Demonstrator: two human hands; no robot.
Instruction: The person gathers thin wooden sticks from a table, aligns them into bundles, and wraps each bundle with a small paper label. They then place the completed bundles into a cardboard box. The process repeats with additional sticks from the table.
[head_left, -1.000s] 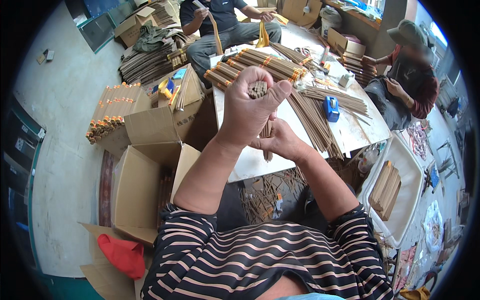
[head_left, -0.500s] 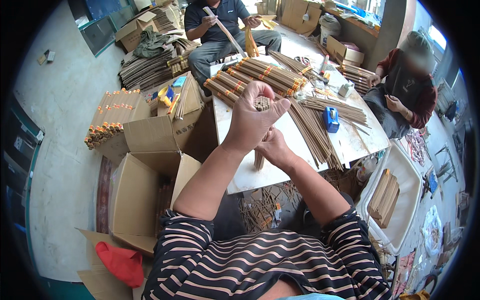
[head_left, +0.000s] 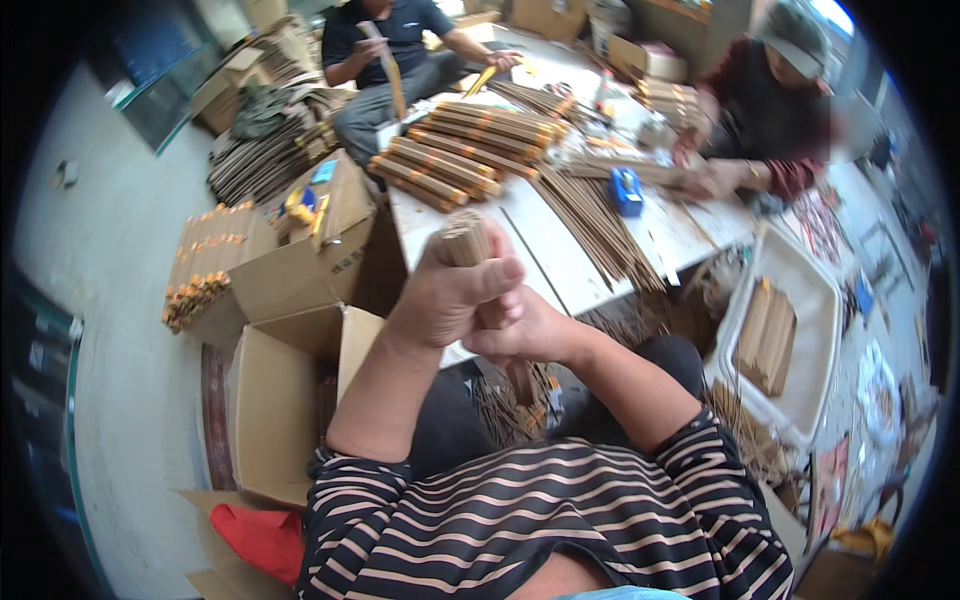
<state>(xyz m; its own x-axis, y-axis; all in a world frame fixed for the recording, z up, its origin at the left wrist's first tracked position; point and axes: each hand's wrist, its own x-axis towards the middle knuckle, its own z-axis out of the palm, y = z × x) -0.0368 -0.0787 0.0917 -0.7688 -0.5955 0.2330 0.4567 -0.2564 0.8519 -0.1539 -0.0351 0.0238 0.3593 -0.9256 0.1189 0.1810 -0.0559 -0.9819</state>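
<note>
A tight bundle of thin brown incense sticks stands nearly upright in front of me, its cut ends facing up. My left hand is wrapped round its upper part, thumb across the front. Lower down, my right hand closes round the same bundle, and its bottom end shows beneath. Both hands are at the near edge of the white table. Beyond them lie paper-banded stick bundles. Loose sticks are spread to their right, beside a blue tape dispenser.
An open cardboard box stands at my left, near a red cloth. Banded bundles are stacked farther left. A white tub at my right holds sticks. Two people sit across the table.
My hands have drawn the bundle closer to me, to the table's near edge, and more of its top shows. The person at right now leans in, hands over the table.
</note>
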